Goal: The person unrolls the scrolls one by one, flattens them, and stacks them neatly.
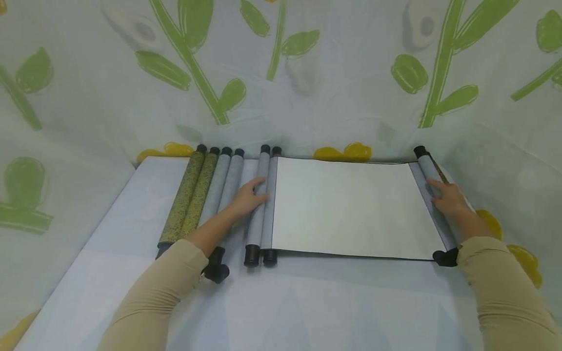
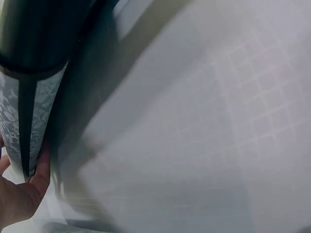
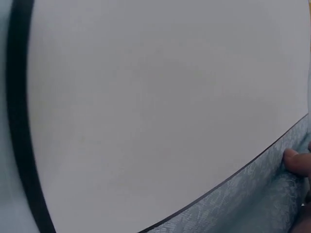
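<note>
A hanging scroll (image 1: pixel 355 209) lies spread out in the head view, its cream paper blank inside grey patterned borders. Along its left end runs a slim grey roll (image 1: pixel 252 229) with black end caps. My left hand (image 1: pixel 249 197) holds this roll near its middle; in the left wrist view, fingers (image 2: pixel 43 170) curl around a grey floral roll (image 2: pixel 41 114) beneath its black end cap. At the opposite end, my right hand (image 1: pixel 452 201) grips the scroll's grey right roll (image 1: pixel 426 165). The right wrist view shows the thumb (image 3: pixel 297 162) over the brocade border (image 3: pixel 233 199).
Left of the open scroll lie two green-gold rolled scrolls (image 1: pixel 182 195) and two grey ones (image 1: pixel 217 183), side by side. A strip of green-gold pattern (image 1: pixel 440 171) shows behind the right roll. A leaf-printed curtain (image 1: pixel 342 87) rises behind the white table (image 1: pixel 307 302).
</note>
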{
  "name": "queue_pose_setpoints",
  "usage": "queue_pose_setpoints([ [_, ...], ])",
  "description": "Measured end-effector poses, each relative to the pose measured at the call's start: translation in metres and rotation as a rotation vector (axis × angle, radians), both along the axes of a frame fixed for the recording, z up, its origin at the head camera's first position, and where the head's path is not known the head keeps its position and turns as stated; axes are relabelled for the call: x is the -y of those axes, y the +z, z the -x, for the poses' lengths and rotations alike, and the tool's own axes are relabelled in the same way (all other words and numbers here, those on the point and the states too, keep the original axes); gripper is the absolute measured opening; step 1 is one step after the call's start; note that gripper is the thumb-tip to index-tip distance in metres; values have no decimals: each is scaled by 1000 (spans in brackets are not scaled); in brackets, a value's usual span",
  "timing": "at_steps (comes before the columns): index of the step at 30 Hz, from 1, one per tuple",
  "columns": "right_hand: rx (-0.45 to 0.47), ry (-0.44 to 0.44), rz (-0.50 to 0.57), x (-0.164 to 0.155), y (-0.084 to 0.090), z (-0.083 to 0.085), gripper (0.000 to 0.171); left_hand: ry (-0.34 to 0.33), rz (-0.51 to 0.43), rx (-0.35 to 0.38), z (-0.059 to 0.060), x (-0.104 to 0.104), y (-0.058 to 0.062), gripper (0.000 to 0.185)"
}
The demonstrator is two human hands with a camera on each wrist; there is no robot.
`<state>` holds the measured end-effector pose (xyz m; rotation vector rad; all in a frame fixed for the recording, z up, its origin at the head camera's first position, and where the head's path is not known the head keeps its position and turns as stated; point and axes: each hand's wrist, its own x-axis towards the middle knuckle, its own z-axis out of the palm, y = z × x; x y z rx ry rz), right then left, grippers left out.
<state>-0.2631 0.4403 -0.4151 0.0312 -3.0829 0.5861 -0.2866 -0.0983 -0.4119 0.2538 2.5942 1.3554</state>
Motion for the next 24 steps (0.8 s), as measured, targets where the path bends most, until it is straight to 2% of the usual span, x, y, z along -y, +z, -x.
queue_pose_setpoints([
  [6,33,-5,-138,6,-5,-1,50,15,8,1,-1,3,-5,60],
  [9,48,-39,-162,12,-5,-3,49,27,40,-6,-2,3,-5,59],
  [15,61,-78,-83,16,-3,-8,53,-7,110,-33,-3,3,-4,58],
  [19,24,-72,-26,14,0,-11,60,-43,78,-14,-5,7,-2,61],
  [24,-51,-31,-17,20,6,-12,60,-13,15,-7,-7,15,2,67],
])
